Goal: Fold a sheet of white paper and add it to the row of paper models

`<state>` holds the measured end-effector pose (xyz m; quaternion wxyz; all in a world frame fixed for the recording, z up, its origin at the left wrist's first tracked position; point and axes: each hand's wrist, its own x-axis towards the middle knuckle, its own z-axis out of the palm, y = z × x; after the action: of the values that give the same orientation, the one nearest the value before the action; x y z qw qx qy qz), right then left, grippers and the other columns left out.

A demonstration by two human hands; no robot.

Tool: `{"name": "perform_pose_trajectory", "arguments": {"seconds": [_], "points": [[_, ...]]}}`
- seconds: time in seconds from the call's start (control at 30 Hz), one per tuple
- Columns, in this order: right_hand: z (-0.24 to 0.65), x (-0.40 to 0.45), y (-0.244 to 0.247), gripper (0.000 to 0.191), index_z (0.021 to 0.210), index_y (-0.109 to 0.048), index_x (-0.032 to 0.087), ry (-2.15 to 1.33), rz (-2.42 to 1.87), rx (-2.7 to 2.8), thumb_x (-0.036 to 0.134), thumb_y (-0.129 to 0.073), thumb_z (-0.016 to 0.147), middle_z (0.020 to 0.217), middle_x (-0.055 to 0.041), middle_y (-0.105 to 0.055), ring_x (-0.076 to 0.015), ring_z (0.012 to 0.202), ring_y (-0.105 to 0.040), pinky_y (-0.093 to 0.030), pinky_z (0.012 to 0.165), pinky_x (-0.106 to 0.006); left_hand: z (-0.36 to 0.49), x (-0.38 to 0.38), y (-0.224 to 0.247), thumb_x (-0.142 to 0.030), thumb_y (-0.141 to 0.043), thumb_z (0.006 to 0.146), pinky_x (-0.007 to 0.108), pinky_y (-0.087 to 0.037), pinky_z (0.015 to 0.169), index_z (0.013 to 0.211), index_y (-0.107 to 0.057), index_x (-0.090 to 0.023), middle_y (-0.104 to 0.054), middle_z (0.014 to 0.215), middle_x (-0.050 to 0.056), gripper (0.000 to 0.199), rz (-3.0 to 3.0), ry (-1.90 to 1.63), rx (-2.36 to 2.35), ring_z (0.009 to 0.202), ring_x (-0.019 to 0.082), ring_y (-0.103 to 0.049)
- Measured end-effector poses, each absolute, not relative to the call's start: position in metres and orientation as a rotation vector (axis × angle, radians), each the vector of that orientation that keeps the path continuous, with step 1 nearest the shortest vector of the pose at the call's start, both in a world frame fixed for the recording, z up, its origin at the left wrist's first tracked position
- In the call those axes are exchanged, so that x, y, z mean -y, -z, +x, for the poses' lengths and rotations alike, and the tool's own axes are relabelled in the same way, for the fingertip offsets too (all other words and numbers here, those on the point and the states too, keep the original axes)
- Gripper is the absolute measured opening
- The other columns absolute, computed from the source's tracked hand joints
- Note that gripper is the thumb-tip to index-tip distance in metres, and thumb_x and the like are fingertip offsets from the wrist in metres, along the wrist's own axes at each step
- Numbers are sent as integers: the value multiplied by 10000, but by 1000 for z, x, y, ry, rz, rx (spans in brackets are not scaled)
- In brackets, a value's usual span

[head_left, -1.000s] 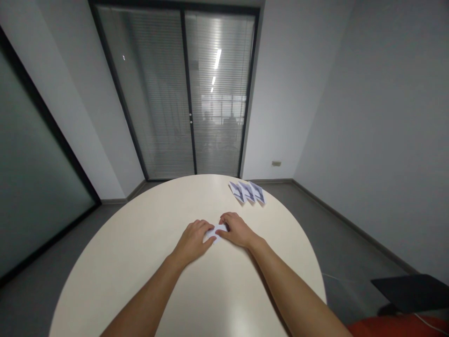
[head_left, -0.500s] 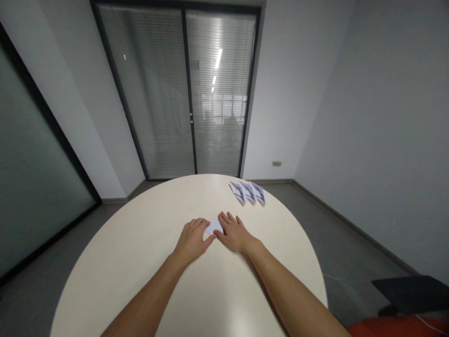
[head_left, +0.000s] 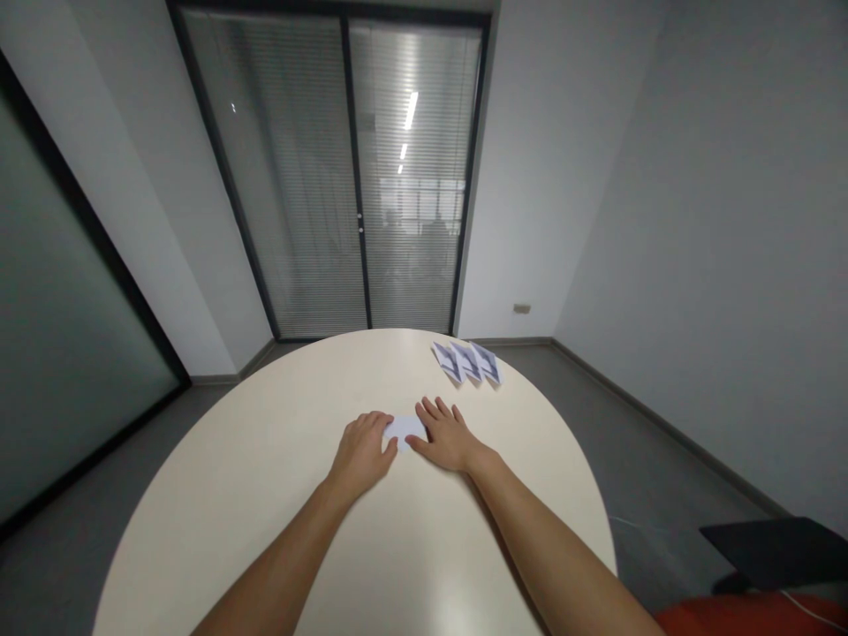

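Observation:
Between my hands a small pale sheet of folded paper [head_left: 405, 429] lies flat on the round table [head_left: 278, 477]. My left hand [head_left: 361, 452] rests at its left side, fingertips on the far left corner and thumb apart near the close edge. On the other side my right hand [head_left: 448, 439] is laid flat with fingers spread, its thumb on the paper's right part. The outer edges of the sheet are partly covered by both hands.
Three folded papers with blue-grey printing, one of them a folded card [head_left: 467, 362], stand in a row near the table's far right edge. A dark flat panel [head_left: 782, 552] and a red surface [head_left: 742, 617] are at lower right. Glass doors [head_left: 358, 177] with blinds are beyond.
My hands have moved slightly apart, the right one a little up and right, so more of the paper shows between them. The row of folded papers has stayed put.

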<state>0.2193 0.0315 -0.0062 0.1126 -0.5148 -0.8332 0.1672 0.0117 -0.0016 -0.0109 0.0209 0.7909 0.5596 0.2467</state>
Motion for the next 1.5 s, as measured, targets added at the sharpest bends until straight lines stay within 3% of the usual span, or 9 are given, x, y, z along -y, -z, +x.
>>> {"name": "perform_pose_trajectory", "arguments": {"seconds": [0.17,0.47,0.63,0.8,0.93,1.1,1.23,1.37,1.5], "points": [[220,-30,4,662,1488,-448,226,-501,-1334,2471,574,-515,929,1615,-153,-307,-372,1503,-203,-121,1176,-637,13,3,8,-237,-559,900,382,-418,985,1164,-629,-174,-679,1165,98,281,2433,-759,-1780,1090,250,-606],[216,-32,4,441,1197,-621,207,-443,-1140,2368,490,-679,863,1320,-139,-602,-303,1248,-516,-287,1099,-564,14,7,4,-259,-577,887,352,-498,911,1150,-632,-192,-681,1160,94,277,2382,-807,-1690,1025,233,-657],[215,-36,5,453,1133,-647,174,-416,-1046,2312,501,-725,829,1074,-104,-682,-259,1033,-603,-427,948,-409,10,0,17,-259,-562,895,428,-435,1100,1280,-600,-154,-611,1368,146,402,2419,-845,-1642,1266,275,-574],[215,-37,7,459,1186,-637,175,-457,-992,2236,364,-777,793,1127,-108,-676,-254,1052,-597,-457,920,-367,6,-6,28,-275,-610,872,504,-382,1158,1361,-541,-142,-548,1440,163,512,2479,-954,-1600,1380,309,-462],[213,-33,1,359,1194,-617,191,-476,-990,2199,178,-677,841,1139,-85,-684,-217,1016,-615,-458,903,-334,8,-6,26,-247,-625,866,550,-322,1187,1450,-435,-172,-311,1607,155,618,2531,-1114,-1585,1512,338,-219],[209,-30,-11,131,1047,-646,203,-384,-1089,2083,209,-589,929,998,-53,-715,-197,907,-627,-441,823,-309,12,-1,15,-227,-648,859,604,-263,1194,1568,-200,-201,-21,1675,162,839,2477,-1348,-1646,1539,367,-50],[213,-33,-14,56,945,-657,204,-257,-1147,2066,190,-612,916,935,-38,-711,-193,888,-613,-409,825,-309,12,-2,13,-241,-611,895,563,-318,1182,1561,-214,-181,-181,1643,183,778,2429,-1412,-1689,1516,337,-196],[217,-34,-12,115,911,-679,203,-188,-1155,2232,111,-628,866,902,-27,-717,-198,921,-604,-384,833,-307,9,-7,18,-253,-598,907,508,-441,1092,1422,-458,-171,-568,1393,160,540,2385,-1319,-1714,1304,300,-523],[218,-33,-9,165,976,-703,204,-197,-1178,2346,119,-627,857,939,-35,-732,-198,915,-615,-387,831,-314,8,-6,20,-222,-594,901,433,-511,984,1237,-616,-183,-702,1201,105,339,2353,-1062,-1688,1084,255,-659]]}}
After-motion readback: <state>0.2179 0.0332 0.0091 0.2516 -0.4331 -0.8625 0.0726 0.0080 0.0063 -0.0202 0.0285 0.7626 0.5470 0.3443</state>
